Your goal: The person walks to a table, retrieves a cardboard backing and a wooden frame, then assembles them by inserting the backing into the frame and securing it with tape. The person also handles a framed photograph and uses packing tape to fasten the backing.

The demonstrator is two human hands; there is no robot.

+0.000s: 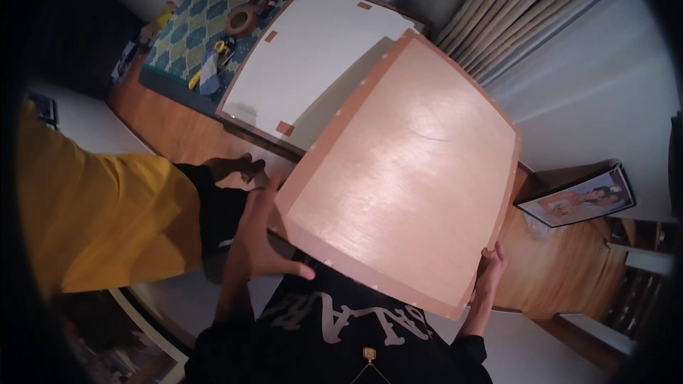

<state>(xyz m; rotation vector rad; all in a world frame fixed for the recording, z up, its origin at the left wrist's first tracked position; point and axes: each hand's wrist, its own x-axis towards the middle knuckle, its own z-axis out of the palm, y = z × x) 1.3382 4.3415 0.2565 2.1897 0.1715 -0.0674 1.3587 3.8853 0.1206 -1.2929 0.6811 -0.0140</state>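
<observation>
A large flat wooden board (405, 163), edged with brown tape, is tilted up in front of me. My right hand (489, 268) grips its lower right edge, fingers curled round the rim. My left hand (257, 242) is at the board's near left corner, thumb and fingers spread wide; whether the fingertips touch the edge I cannot tell. Behind the board lies a white panel (306, 50) in a thin brown frame, with small brown tape pieces on it. The board covers part of that panel and shades it.
To my left is a person in a yellow shirt (128, 220), a hand (238, 168) near the frame's front edge. A patterned mat (178, 43) bears a tape roll (240, 21) and yellow-handled tools (222, 48). A framed picture (580, 199) leans at right, beside curtains (526, 7).
</observation>
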